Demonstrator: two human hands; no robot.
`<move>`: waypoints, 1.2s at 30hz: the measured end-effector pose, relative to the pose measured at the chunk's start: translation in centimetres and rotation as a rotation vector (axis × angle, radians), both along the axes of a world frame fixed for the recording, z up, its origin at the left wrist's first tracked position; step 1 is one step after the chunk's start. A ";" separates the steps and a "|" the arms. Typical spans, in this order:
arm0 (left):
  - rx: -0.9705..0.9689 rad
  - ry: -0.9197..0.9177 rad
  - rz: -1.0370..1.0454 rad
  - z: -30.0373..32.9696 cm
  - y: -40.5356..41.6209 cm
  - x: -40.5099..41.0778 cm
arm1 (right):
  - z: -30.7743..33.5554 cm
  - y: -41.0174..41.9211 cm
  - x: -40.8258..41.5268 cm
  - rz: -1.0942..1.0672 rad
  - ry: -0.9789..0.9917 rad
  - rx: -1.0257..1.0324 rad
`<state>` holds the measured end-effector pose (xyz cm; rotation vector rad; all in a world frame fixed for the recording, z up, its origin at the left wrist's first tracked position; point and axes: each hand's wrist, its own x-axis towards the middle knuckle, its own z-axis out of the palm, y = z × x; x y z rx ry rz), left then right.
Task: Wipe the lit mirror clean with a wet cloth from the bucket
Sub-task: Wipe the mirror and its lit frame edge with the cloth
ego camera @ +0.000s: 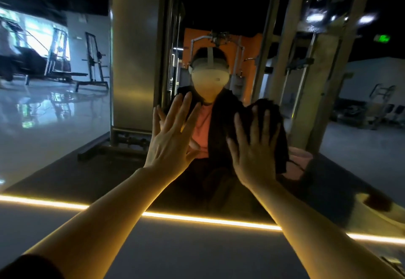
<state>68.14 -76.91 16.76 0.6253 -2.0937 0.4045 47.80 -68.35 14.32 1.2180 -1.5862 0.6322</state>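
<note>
Cloth: the dark cloth (270, 125) lies under your right hand (254, 149), right of centre in the frame, bunched above the fingertips and hanging below the palm's outer edge.
Right hand: your fingers are straight and spread, pressing the cloth flat against the mirror (339, 136); nothing is curled round it.
Left hand: your left hand (171, 138) is at frame centre, fingers straight and fanned, flat toward the glass, holding nothing; whether it touches the glass, you cannot tell.
Light strip: a glowing yellow light strip (197, 218) crosses the lower frame beneath both forearms.
Reflection: gym machines (94, 64) show at upper left; your own reflection sits between the hands.
</note>
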 end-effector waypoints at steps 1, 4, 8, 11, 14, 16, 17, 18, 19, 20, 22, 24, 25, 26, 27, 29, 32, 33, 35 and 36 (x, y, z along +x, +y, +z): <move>-0.020 -0.020 -0.016 0.3 -0.3 -0.2 | -1.6 0.1 0.1 0.036 0.100 0.094; -0.113 -0.045 -0.048 1.1 -1.1 -0.3 | -1.0 1.3 -2.3 0.053 0.261 0.171; -0.230 -0.025 -0.042 4.4 -2.0 0.1 | 6.9 1.7 -4.4 -0.097 -0.140 -0.213; -0.277 -0.037 -0.044 7.2 -2.5 -0.3 | 9.8 -0.4 -2.1 -0.107 -0.333 -0.406; -0.334 -0.060 -0.041 9.3 -2.9 -1.5 | 7.8 -1.0 -1.1 -0.041 -0.078 -0.204; -0.376 -0.069 -0.029 10.6 -3.3 -2.3 | 7.8 0.4 -3.0 -0.001 0.093 -0.093; -0.391 -0.077 -0.024 11.3 -3.4 -2.6 | 8.6 1.0 -4.3 -0.009 0.078 -0.123; -0.408 -0.080 -0.021 11.9 -3.5 -2.9 | 9.8 1.6 -5.5 -0.045 -0.016 -0.205; -0.420 -0.078 -0.021 12.5 -3.6 -3.0 | 11.4 1.9 -6.4 -0.090 -0.163 -0.322; -0.425 -0.071 -0.018 13.1 -3.6 -3.2 | 13.2 2.1 -7.0 -0.121 -0.314 -0.445; -0.419 -0.060 -0.001 14.2 -3.6 -3.6 | 16.3 1.3 -6.3 -0.141 -0.489 -0.592; -0.412 -0.047 -0.004 14.9 -3.3 -4.1 | 17.1 -0.3 -3.5 -0.092 -0.391 -0.523; -0.406 -0.045 -0.010 15.1 -3.2 -4.2 | 16.3 -1.1 -1.8 -0.048 -0.255 -0.410; -0.403 -0.044 -0.016 15.2 -3.2 -4.3 | 15.0 -1.7 -0.7 0.006 -0.098 -0.268; -0.406 -0.042 -0.018 15.1 -3.2 -4.3 | 13.5 -1.7 -0.3 0.042 0.043 -0.139; -0.424 -0.044 0.001 15.1 -3.3 -4.3 | 11.8 -0.3 -2.3 0.036 0.178 -0.034; -0.386 -0.041 -0.009 15.2 -3.0 -4.3 | 13.8 2.8 -6.9 -0.106 -0.169 -0.290; -0.388 -0.037 -0.003 15.2 -2.9 -4.3 | 15.7 3.3 -7.8 -0.155 -0.334 -0.392; -0.384 -0.043 -0.005 15.1 -2.8 -4.3 | 20.3 2.7 -7.5 -0.203 -0.503 -0.511; -0.405 -0.044 -0.008 15.1 -3.0 -4.2 | 22.4 1.6 -6.0 -0.203 -0.490 -0.531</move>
